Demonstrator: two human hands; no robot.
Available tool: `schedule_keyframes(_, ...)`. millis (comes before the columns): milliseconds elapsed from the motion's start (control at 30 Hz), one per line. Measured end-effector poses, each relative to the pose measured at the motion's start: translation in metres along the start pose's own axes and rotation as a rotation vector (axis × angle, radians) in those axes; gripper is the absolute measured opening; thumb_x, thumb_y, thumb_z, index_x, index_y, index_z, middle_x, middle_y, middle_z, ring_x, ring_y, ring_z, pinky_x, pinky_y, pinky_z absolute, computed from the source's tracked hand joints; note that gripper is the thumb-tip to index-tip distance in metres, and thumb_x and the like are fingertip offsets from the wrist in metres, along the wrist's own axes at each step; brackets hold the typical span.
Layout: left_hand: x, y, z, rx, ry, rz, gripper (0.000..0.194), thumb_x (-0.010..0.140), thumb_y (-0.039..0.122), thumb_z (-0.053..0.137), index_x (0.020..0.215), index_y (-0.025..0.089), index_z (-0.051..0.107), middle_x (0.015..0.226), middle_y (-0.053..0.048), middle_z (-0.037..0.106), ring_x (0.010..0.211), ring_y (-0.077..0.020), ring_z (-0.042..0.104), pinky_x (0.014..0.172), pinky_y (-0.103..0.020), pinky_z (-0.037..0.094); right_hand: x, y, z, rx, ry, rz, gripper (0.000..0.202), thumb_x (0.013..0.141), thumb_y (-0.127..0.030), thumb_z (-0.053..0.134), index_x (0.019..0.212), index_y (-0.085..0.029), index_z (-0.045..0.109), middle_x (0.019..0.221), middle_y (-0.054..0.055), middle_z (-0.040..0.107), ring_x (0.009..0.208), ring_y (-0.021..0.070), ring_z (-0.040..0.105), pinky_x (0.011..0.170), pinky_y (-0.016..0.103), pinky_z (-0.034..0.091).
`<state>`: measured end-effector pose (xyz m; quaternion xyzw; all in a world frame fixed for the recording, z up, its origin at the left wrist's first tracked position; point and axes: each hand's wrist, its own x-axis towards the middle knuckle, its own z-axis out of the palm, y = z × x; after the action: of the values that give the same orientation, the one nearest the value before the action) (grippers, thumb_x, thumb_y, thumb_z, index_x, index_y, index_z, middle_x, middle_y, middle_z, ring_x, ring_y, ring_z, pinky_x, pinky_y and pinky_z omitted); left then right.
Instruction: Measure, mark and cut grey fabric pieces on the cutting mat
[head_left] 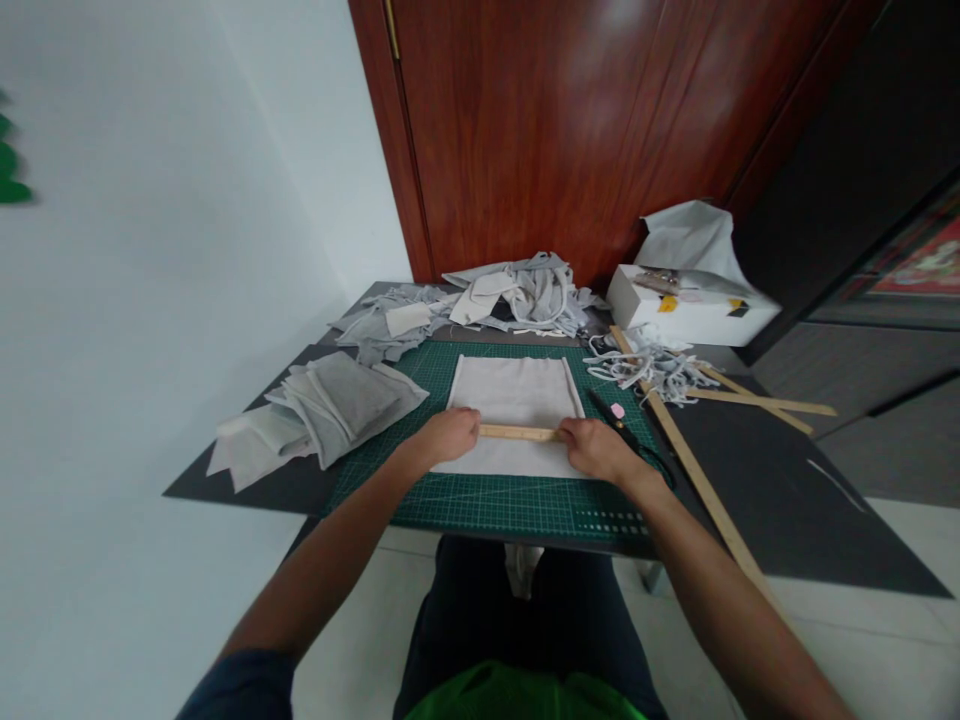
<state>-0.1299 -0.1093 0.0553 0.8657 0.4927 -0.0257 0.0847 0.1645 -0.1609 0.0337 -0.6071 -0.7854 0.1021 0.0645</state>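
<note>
A pale fabric piece (517,388) lies flat on the green cutting mat (487,505). Across its lower half runs a short wooden ruler (519,432), level from side to side. My left hand (452,436) is closed on the ruler's left end, over the fabric's left edge. At the other end, my right hand (590,446) grips the ruler with bent fingers, over the fabric's right edge. Black scissors (621,428) lie just right of the fabric, partly behind my right hand, with a small pink piece (617,410) beside them.
Stacked grey fabric (349,395) lies on the left. Fabric scraps (525,290) are heaped at the back. On the right are tangled strips (660,368), a long wooden strip (697,475) and a white box (686,308). The dark table (810,490) extends right.
</note>
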Motion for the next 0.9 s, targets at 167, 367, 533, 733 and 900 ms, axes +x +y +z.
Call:
schedule_keyframes(167, 0.064, -0.028, -0.001, -0.035, 0.065, -0.014, 0.03, 0.098, 0.014, 0.046, 0.092, 0.017, 0.075, 0.105, -0.01, 0.078, 0.102, -0.0208, 0.071, 0.094, -0.031, 0.053, 0.056, 0.009, -0.008, 0.021, 0.007, 0.063, 0.025, 0.104, -0.025, 0.051, 0.106, -0.018, 0.075, 0.103, 0.013, 0.08, 0.094, 0.0226, 0.074, 0.079, 0.027, 0.045)
schedule_keyframes(367, 0.08, -0.037, 0.032, -0.021, 0.305, 0.049, 0.03, 0.103, 0.028, 0.05, 0.121, 0.015, 0.069, 0.135, -0.015, 0.069, 0.128, -0.0263, 0.062, 0.114, -0.041, 0.046, 0.078, 0.025, 0.022, 0.033, 0.149, -0.062, 0.029, 0.106, -0.035, 0.051, 0.102, -0.016, 0.073, 0.106, 0.013, 0.075, 0.101, 0.0222, 0.068, 0.096, 0.03, 0.048)
schedule_keyframes(533, 0.054, -0.037, 0.059, 0.1, 0.365, 0.016, 0.045, 0.107, 0.039, 0.044, 0.144, 0.018, 0.057, 0.159, -0.017, 0.051, 0.15, -0.0334, 0.043, 0.123, -0.055, 0.034, 0.057, 0.026, 0.045, -0.031, 0.332, -0.127, 0.033, 0.108, -0.031, 0.044, 0.108, -0.016, 0.072, 0.113, 0.015, 0.069, 0.109, 0.0275, 0.059, 0.106, 0.041, 0.046)
schedule_keyframes(733, 0.006, -0.027, 0.071, 0.135, 0.357, 0.025, 0.048, 0.107, 0.042, 0.042, 0.148, 0.019, 0.054, 0.16, -0.017, 0.05, 0.151, -0.034, 0.041, 0.124, -0.056, 0.033, 0.007, 0.012, 0.047, -0.014, 0.33, -0.209, 0.036, 0.11, -0.033, 0.039, 0.113, -0.018, 0.072, 0.114, 0.015, 0.068, 0.107, 0.0283, 0.057, 0.104, 0.046, 0.048)
schedule_keyframes(900, -0.03, -0.017, 0.078, 0.135, 0.369, 0.078, 0.048, 0.107, 0.044, 0.045, 0.148, 0.02, 0.053, 0.159, -0.017, 0.051, 0.151, -0.0329, 0.041, 0.125, -0.054, 0.031, -0.026, 0.005, 0.042, 0.03, 0.236, -0.239, 0.034, 0.11, -0.036, 0.042, 0.111, -0.02, 0.072, 0.113, 0.013, 0.07, 0.108, 0.0253, 0.062, 0.105, 0.04, 0.049)
